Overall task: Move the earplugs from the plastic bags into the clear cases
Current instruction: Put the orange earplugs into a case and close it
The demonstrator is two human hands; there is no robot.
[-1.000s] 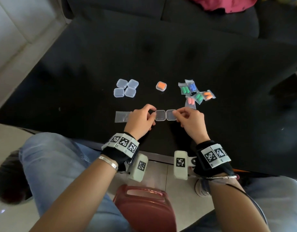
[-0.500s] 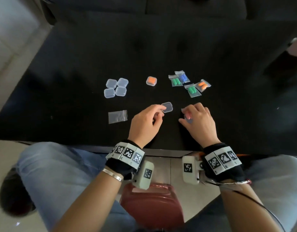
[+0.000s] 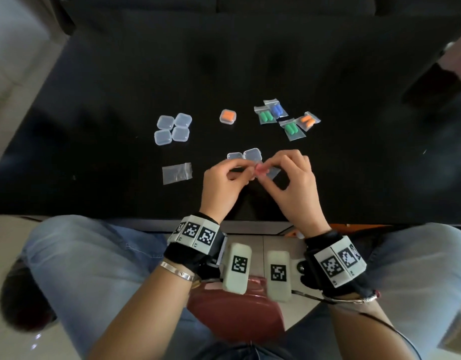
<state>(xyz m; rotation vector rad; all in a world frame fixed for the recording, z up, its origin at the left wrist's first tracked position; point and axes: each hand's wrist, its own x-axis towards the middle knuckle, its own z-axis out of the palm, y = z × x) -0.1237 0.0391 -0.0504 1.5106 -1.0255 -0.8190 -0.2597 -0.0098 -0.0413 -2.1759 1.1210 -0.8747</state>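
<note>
Just in front of the open clear case (image 3: 244,155), the left hand (image 3: 222,183) and right hand (image 3: 291,181) both pinch a small bag of pink earplugs (image 3: 263,171); a hard tug could fling the plugs across the black table (image 3: 94,100).

Living room: black table (image 3: 120,74), dark sofa (image 3: 276,3).

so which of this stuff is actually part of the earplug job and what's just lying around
Job: hands, left and right, pinching the pink earplug bag; open case; four bags of earplugs; four empty cases; filled orange case.

Lying about: emptied bag; red stool.
</note>
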